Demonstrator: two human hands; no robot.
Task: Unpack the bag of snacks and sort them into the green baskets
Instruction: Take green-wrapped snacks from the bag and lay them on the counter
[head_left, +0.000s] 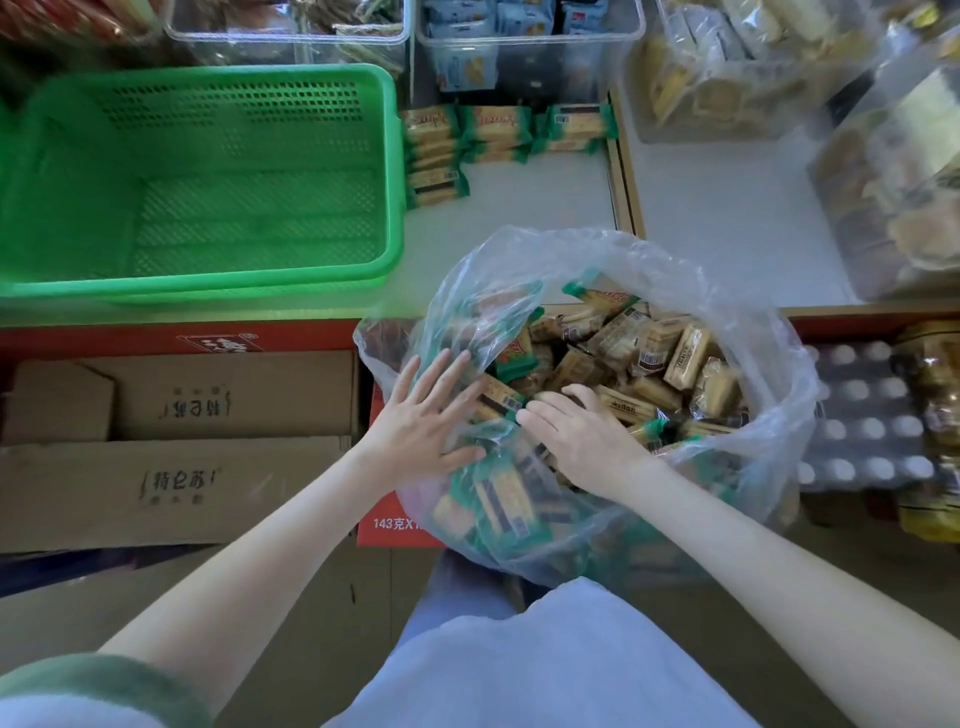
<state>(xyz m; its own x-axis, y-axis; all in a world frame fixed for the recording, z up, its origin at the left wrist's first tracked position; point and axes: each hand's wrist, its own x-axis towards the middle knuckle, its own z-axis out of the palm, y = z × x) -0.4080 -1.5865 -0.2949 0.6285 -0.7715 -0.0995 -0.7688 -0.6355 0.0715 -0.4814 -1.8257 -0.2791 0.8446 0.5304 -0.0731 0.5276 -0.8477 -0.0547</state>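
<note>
Head view, hands (426, 415) (579, 439) at bag (763, 364) mouth, green basket (396, 182) well apart

Bright, even light w/ a cool cast; shadows soft and faint. White tabletop (727, 218) at right is nearly washed out. Pale glare streaks run over the clear plastic bag (737, 312). Centre is sharpest: print on the snack packs (654, 353) is partly legible. Green basket (208, 171) is smeared along its left & near rim. Wide-angle bend: straight edges bow toward the corners. Bags at far right (893, 171) and the sleeve (78, 686) at bottom left are out of focus.
</note>
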